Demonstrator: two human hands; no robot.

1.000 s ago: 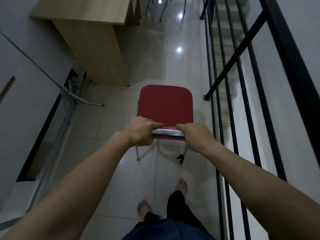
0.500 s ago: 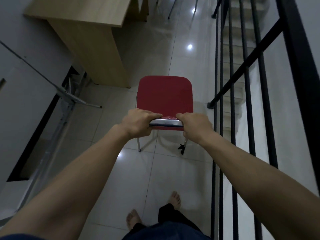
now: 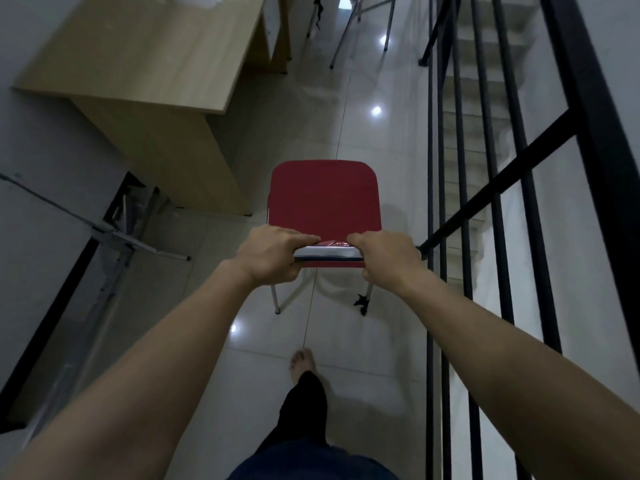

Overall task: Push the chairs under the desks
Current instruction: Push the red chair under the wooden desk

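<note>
A red padded chair (image 3: 325, 195) with chrome legs stands on the tiled floor in front of me. My left hand (image 3: 273, 254) and my right hand (image 3: 384, 258) both grip the chrome top rail of its backrest, one at each end. A light wooden desk (image 3: 156, 60) stands ahead to the left, its near side panel level with the chair's seat. The chair is beside the desk's end, not under it.
A black metal railing (image 3: 450, 202) runs along the right, with stairs going down behind it. A folded metal frame (image 3: 114, 237) leans by the left wall. Another chair's chrome legs (image 3: 360, 26) show far ahead. My bare foot (image 3: 303, 365) steps behind the chair.
I have walked forward with the chair held in both hands. The desk has come nearer and more of its top shows. My grip is unchanged.
</note>
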